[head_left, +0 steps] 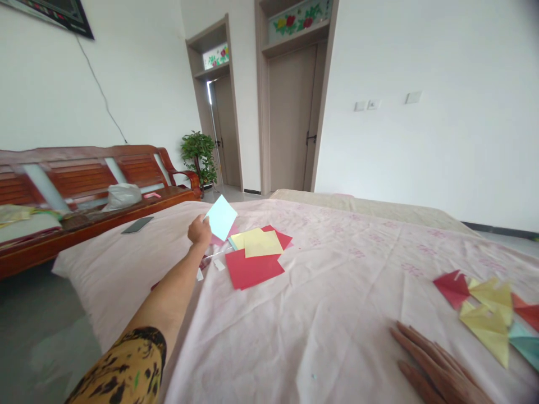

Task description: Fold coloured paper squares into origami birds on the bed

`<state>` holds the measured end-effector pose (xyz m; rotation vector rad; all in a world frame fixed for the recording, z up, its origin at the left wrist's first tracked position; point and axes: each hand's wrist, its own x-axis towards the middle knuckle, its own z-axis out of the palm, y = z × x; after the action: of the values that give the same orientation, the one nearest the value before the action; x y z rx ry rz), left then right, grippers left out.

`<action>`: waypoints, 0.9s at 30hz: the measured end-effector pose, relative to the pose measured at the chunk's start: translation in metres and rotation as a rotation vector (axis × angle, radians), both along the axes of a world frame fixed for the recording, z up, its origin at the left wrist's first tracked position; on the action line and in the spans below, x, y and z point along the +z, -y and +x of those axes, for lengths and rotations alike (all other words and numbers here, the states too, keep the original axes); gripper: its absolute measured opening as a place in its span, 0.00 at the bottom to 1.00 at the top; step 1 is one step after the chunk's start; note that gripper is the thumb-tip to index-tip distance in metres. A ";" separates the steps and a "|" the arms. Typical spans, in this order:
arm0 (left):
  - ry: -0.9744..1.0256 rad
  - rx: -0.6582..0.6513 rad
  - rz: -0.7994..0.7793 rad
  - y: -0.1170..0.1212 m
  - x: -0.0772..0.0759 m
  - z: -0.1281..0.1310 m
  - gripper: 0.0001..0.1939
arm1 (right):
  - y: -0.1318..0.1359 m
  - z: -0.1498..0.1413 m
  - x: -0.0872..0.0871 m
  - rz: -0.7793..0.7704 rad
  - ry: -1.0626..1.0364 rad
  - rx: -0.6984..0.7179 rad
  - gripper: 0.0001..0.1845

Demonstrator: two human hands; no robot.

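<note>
Left of the frame's centre, the left hand (199, 231) pinches a pale blue paper sheet (222, 217) by its left corner, thumb and fingers closed on the edge. The sheet is tilted up so that it shows as a diamond; whether its lower edge touches the paper beneath cannot be told. Just beside it, at the middle of the frame, lies a loose pile: red paper (254, 271) nearest the viewer, a yellow sheet (264, 244) overlapping it. Small white scraps (219, 265) lie near the forearm.

At the lower right, the right hand (440, 367) is palm down with its fingers outstretched over the floral cloth (337, 314); no object shows in its grasp, though its underside is hidden. Near it, toward the right edge, sit folded pieces: a red one (452, 288), yellow ones (486, 328) and a light blue one (525, 343), the last cut off by the frame.

The step in hand looks like taking one flat sheet from the supply. As a judgement, the next move calls for a light pinch that leaves no crease, a lift clear of the pile, and bare cloth within reach of both hands.
</note>
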<state>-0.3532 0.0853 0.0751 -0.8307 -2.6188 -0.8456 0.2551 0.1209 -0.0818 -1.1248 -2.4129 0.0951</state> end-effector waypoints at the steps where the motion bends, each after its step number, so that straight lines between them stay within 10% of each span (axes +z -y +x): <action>1: -0.042 -0.043 0.036 -0.004 0.004 0.010 0.17 | 0.002 -0.001 0.005 -0.002 0.023 -0.006 0.29; 6: -0.260 -0.532 0.145 -0.024 0.002 0.102 0.18 | 0.014 -0.012 0.029 -0.020 0.085 -0.054 0.28; 15: -0.657 -1.615 0.006 0.021 -0.072 0.306 0.11 | 0.039 -0.024 0.054 -0.152 -0.134 -0.243 0.38; 27: -0.258 -1.777 0.126 0.025 -0.091 0.351 0.12 | 0.041 -0.026 0.065 -0.073 0.044 0.048 0.26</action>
<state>-0.0025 0.0604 -0.0161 -2.8798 -0.9865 -0.9636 0.2290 0.0794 -0.0167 -1.1119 -2.4939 0.1770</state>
